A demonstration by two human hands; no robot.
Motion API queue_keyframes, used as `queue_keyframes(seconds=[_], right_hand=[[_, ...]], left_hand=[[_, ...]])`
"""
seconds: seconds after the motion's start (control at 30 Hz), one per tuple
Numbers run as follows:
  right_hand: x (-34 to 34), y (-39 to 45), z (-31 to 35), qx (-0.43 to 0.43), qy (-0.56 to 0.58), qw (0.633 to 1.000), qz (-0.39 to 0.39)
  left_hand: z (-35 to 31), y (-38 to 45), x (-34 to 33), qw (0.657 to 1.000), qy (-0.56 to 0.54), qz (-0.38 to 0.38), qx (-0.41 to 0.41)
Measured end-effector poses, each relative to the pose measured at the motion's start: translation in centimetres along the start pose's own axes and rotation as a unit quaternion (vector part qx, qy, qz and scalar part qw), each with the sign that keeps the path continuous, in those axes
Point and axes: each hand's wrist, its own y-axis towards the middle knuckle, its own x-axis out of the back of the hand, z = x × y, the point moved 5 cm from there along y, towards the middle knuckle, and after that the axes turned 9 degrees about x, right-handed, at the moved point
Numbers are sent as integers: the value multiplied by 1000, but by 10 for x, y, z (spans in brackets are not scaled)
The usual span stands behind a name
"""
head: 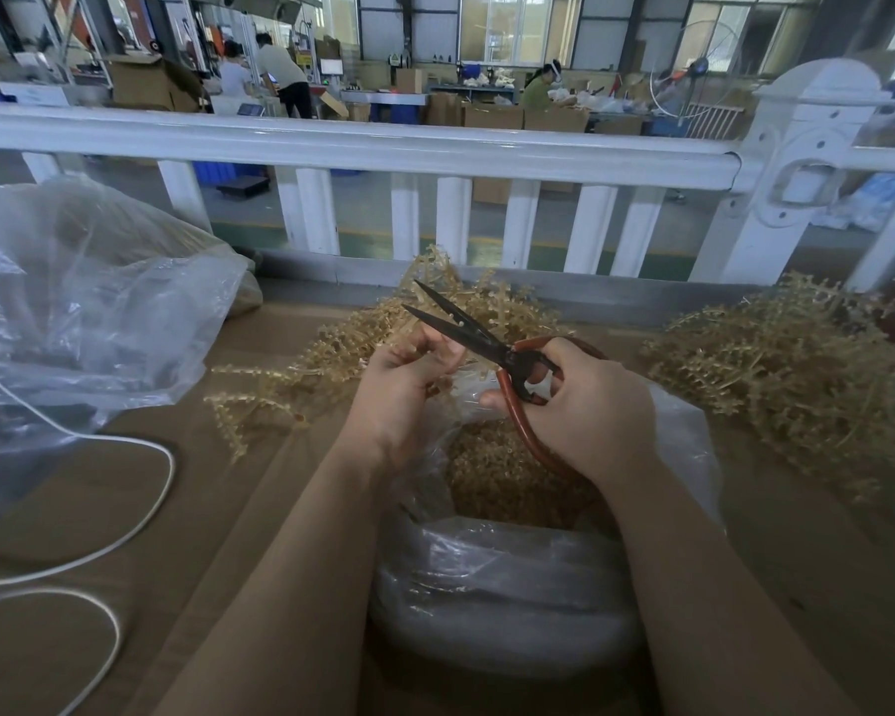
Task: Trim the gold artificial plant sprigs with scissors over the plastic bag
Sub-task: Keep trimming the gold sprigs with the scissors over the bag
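My right hand (585, 405) grips the red-brown handles of black-bladed scissors (461, 325), whose blades stand apart and point up and left. My left hand (409, 374) pinches a small piece of gold sprig right at the blades. Both hands hover over a clear plastic bag (512, 586) with its mouth rolled down; gold trimmings (502, 472) fill its inside. A pile of gold sprigs (363, 343) lies on the brown table behind my hands, and a second heap of sprigs (786, 374) lies to the right.
A large crumpled clear bag (89, 307) sits at the left. A white cord (125, 509) loops over the brown tabletop at lower left. A white railing (383, 147) runs along the table's far edge. People work among cardboard boxes in the hall beyond.
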Motion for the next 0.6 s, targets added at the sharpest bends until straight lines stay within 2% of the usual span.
queue_keyframes(seconds=[0.13,0.33,0.43,0.6], right_hand=[[-1,0,-1,-1,5,1000,-7],[-1,-1,-3,-17,30,999,-1],[-1,0,-4,-17,37,999,1],[-2,-1,-4,-8,46,999,-2]], left_hand=[[-1,-1,0,1000,-7,11,-3],[-6,-3,1,999,8,-29,-37],[-9,-2,9,993,66,-73,-70],[-9,-2,10,985,125,-85,-86]])
